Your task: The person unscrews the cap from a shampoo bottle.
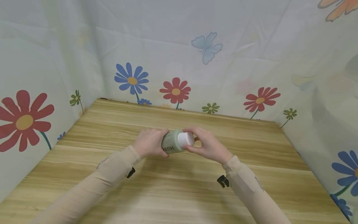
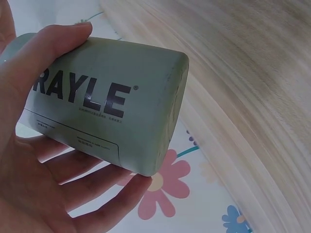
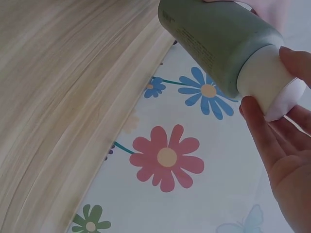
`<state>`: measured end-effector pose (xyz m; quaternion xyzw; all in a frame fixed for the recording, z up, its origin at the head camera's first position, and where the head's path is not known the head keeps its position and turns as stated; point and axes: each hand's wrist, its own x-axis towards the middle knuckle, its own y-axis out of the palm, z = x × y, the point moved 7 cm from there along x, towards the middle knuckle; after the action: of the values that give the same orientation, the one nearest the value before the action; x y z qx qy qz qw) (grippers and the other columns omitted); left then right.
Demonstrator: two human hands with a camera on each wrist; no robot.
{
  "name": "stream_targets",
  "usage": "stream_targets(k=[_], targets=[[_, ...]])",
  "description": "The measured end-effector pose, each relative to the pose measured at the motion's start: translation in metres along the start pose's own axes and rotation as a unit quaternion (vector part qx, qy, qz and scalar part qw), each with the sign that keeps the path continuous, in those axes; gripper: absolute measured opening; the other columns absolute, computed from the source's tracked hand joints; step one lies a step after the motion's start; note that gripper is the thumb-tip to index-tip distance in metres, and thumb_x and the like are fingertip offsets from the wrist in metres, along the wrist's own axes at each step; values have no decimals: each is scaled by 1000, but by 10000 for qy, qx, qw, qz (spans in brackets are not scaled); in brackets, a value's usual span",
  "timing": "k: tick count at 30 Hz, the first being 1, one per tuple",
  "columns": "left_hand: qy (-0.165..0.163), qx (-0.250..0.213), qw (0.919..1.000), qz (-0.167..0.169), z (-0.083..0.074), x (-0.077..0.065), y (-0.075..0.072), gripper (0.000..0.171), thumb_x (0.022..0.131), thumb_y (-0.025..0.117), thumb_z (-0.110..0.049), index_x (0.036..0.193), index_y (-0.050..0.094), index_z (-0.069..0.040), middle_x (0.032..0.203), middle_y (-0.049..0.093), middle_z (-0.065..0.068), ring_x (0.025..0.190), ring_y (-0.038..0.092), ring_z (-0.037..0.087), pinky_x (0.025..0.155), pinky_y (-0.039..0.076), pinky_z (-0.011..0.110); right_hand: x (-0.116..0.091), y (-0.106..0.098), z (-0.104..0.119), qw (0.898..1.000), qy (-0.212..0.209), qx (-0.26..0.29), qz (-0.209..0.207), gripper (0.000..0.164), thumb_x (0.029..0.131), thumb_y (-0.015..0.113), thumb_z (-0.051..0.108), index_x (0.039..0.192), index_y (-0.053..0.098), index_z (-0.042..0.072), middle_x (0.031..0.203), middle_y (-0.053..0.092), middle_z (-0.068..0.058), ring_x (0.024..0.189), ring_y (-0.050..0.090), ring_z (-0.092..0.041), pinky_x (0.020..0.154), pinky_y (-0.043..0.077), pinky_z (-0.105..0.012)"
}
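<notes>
A sage-green bottle (image 1: 171,142) with dark lettering is held on its side above the table, its white cap (image 1: 185,139) toward the right. Around the bottle's body my left hand (image 1: 150,142) grips, thumb on one side and fingers on the other, as the left wrist view of the bottle (image 2: 112,92) shows. My right hand (image 1: 208,144) pinches the cap between thumb and fingers. In the right wrist view the cap (image 3: 267,80) sits on the bottle's neck, with the right hand's fingertips (image 3: 251,107) against it.
Under the hands lies a wood-grain table (image 1: 173,189). A pale cloth (image 1: 156,37) printed with flowers and butterflies hangs behind it and along both sides. Small black clips (image 1: 223,181) sit at the beige sleeves' wrists.
</notes>
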<state>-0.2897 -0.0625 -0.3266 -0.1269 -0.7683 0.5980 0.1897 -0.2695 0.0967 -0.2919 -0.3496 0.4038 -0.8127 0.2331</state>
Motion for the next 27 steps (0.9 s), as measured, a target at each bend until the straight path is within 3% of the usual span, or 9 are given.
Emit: stream_targets(k=[12, 20, 24, 27], targets=[[-55, -73, 9999, 60, -1, 0, 2, 77, 61, 88, -44, 125, 55, -15, 106, 71, 5, 89, 66, 21, 71, 56, 42, -5, 0, 9, 9919, -1156, -532, 34, 51, 77, 77, -1, 123, 57, 7, 128, 59, -9, 120, 57, -25, 101, 49, -39], [-10, -151, 9999, 22, -2, 1, 1, 76, 61, 88, -43, 124, 56, -15, 104, 70, 4, 88, 65, 20, 71, 55, 39, -6, 1, 20, 9778, -1940, -778, -145, 48, 76, 67, -15, 118, 56, 6, 127, 57, -10, 120, 54, -25, 100, 49, -38], [5, -166, 9999, -2, -1, 2, 1, 76, 61, 88, -43, 124, 57, -15, 103, 70, 4, 88, 65, 20, 72, 55, 40, -8, 3, 20, 9754, -1981, -966, -72, 55, 76, 72, -8, 124, 54, 10, 138, 50, -12, 126, 50, -27, 101, 48, -40], [4, -167, 9999, -18, -1, 2, 2, 75, 60, 89, -42, 123, 57, -15, 102, 71, 3, 87, 65, 20, 70, 55, 40, -8, 3, 15, 9836, -1604, -825, -12, 61, 79, 78, 8, 133, 49, 14, 146, 43, -11, 131, 46, -28, 102, 47, -43]])
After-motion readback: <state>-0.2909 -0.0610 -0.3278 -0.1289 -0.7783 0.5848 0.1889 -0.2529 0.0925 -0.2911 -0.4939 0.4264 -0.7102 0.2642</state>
